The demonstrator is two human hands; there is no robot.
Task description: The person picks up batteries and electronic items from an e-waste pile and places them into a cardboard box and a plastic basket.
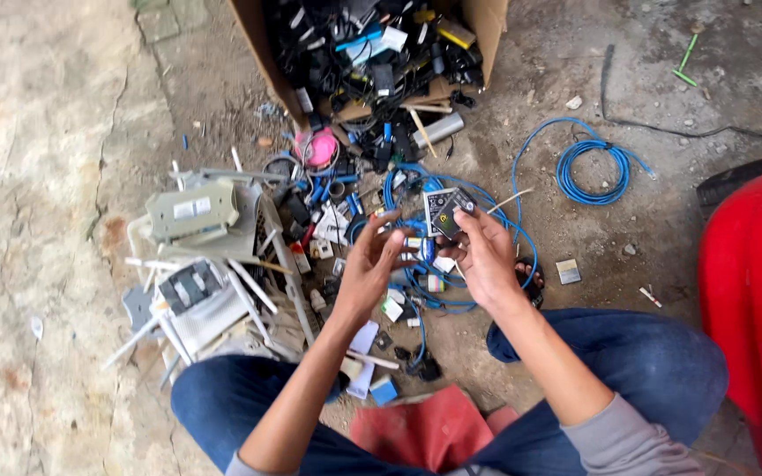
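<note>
black flat battery [445, 211] pinched in the right hand [487, 260] at its fingertips, raised face-up above the blue cable [416, 282] heap as if for inspection, while the left hand [368, 269], fingers spread and empty, hovers just beside it, below the cardboard box [262, 53].

— The small pack [445, 211] in the right hand [487, 260], upper centre, what is it made of?
— Plastic, I think, dark with a glossy printed face.
— And the cables [591, 172] at upper right?
— Smooth blue plastic coating, a little shiny. The box [257, 44] at the top is matt brown cardboard. The ground [37, 176] is rough, cracked concrete. The jeans [646, 361] are matt blue denim cloth.
</note>
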